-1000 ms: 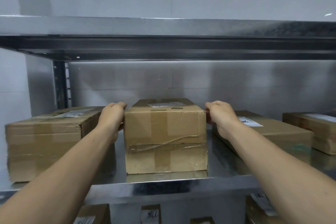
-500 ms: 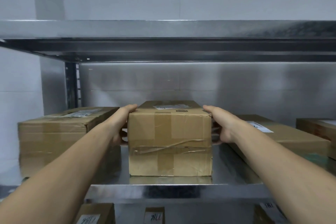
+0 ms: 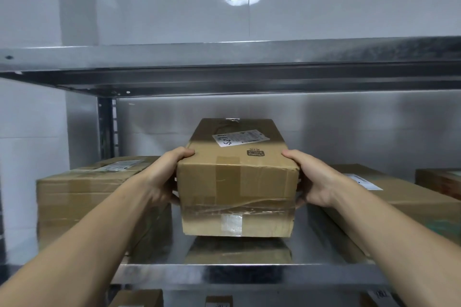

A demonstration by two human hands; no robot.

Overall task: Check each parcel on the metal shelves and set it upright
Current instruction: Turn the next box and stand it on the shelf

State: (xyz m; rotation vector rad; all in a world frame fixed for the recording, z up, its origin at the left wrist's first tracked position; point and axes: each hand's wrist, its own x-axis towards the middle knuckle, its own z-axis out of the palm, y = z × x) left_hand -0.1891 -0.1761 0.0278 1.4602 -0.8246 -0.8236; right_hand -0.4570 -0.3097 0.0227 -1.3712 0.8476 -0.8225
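The brown cardboard parcel [image 3: 237, 182] is held in the air over the middle of the metal shelf [image 3: 249, 274], its near end clear of the steel, with its reflection showing on the surface below. It tips towards the camera, so its top face shows, bearing a white label [image 3: 240, 138] with handwritten figures and a small dark printed mark near the front edge. Clear and brown tape crosses its front face. The left hand [image 3: 164, 182] grips the parcel's left side, thumb laid on the top edge; the right hand [image 3: 311, 179] grips the right side likewise, and the fingers of both are hidden behind the cardboard. To the left a larger box [image 3: 82, 197] sits on the same shelf, and to the right lies a flat box [image 3: 399, 204], with another box [image 3: 439, 182] at the far right edge. An upper shelf [image 3: 224, 57] runs overhead. Below, small cartons [image 3: 136, 299] show at the bottom of the view.
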